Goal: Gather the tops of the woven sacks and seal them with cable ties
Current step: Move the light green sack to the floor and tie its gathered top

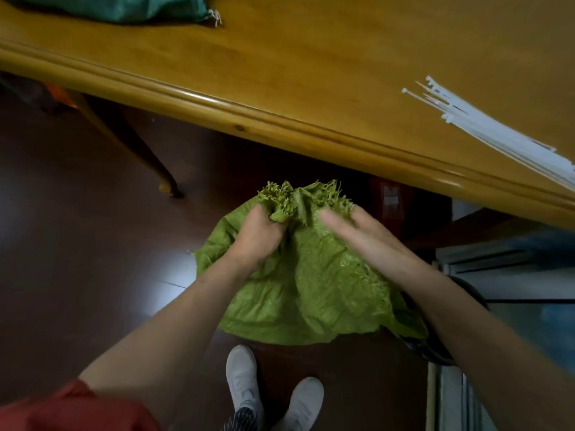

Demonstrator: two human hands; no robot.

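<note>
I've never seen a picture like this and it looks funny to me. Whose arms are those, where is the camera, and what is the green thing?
There is no machine here: those are a person's two bare arms. The camera sits on the person's head and looks down, so you see what they see, even their shoes on the floor. The green thing is a woven sack, low down in front of the person. The left hand grips its bunched, frayed top. The right hand looks blurred and lies on the cloth with straight fingers. On the table lies a bundle of white cable ties, used for closing sacks. At the table's far corner lies a darker sack. I see no tie on the green sack yet.
</note>
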